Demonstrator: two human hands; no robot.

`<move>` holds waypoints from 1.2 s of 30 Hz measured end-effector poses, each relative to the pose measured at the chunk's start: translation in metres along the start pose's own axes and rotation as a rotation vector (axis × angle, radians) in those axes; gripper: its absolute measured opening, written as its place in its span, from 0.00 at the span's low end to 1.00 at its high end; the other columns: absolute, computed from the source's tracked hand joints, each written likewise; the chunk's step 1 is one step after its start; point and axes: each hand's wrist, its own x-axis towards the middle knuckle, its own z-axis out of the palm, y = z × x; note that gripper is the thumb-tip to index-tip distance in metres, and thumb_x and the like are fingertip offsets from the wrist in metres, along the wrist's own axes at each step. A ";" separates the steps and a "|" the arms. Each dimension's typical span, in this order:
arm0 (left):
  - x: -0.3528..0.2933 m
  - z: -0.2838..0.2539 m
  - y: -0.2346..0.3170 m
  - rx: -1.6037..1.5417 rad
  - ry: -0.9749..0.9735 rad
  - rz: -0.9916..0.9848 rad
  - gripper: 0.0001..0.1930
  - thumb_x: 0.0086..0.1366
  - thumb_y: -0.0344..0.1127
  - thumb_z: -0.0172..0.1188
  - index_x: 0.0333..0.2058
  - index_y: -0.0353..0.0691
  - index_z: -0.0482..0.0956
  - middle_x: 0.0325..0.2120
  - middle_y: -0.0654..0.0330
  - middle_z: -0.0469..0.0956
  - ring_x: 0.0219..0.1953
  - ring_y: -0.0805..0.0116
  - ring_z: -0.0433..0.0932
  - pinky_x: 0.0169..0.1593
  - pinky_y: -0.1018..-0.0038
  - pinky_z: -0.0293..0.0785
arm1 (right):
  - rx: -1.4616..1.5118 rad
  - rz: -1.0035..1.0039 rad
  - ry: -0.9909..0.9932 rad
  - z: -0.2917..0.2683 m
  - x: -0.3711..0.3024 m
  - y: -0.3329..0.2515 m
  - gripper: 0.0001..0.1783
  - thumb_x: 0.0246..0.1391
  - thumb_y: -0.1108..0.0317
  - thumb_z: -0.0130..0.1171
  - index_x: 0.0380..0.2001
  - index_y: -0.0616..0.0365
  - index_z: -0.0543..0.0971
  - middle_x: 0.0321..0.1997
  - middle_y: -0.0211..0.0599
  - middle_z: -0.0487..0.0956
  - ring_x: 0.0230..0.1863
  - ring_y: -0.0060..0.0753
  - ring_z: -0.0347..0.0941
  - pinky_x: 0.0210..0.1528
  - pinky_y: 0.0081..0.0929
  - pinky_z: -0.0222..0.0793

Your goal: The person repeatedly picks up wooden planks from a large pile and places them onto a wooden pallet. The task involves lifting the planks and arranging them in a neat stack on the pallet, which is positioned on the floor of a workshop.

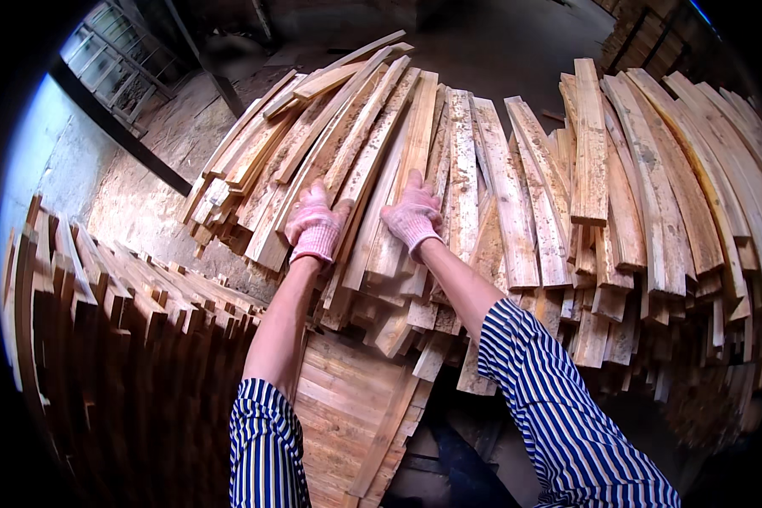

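Note:
Both my hands wear pink knitted gloves and are on a large pile of rough, pale wooden boards. My left hand (316,222) is closed over a wooden board (273,245) on the left part of the pile, with its thumb out to the right. A little to the right, my right hand (413,216) curls over another wooden board (416,140), its thumb toward the left hand. Between the hands several long boards (372,182) run away from me. The undersides of my fingers are hidden against the wood.
More stacked boards (652,186) fan out at the right, one board (590,144) lying on top. Upright rows of wood pieces (127,296) stand at the lower left. Below my arms is a flat, slatted wood stack (347,406). A dark post (118,127) slants across the upper left.

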 end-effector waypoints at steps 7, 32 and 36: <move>0.026 -0.008 -0.014 -0.006 -0.145 0.361 0.25 0.69 0.55 0.56 0.43 0.34 0.74 0.35 0.46 0.80 0.34 0.47 0.78 0.46 0.54 0.78 | 0.066 -0.014 -0.039 -0.024 0.035 0.032 0.65 0.49 0.55 0.71 0.78 0.44 0.37 0.81 0.54 0.43 0.80 0.61 0.43 0.78 0.52 0.50; -0.187 -0.036 0.005 -1.321 -0.625 -0.135 0.51 0.68 0.41 0.67 0.74 0.35 0.37 0.58 0.36 0.72 0.53 0.56 0.81 0.57 0.67 0.82 | 1.323 -0.030 -0.357 -0.032 -0.127 0.092 0.50 0.61 0.73 0.62 0.76 0.58 0.42 0.77 0.58 0.54 0.76 0.52 0.54 0.78 0.46 0.52; -0.216 -0.018 -0.033 -1.386 -0.707 -0.128 0.57 0.61 0.35 0.74 0.74 0.36 0.36 0.59 0.38 0.71 0.62 0.50 0.73 0.63 0.61 0.76 | 1.207 0.094 -0.704 -0.028 -0.150 0.120 0.53 0.59 0.70 0.66 0.75 0.62 0.42 0.69 0.64 0.66 0.73 0.44 0.63 0.75 0.46 0.59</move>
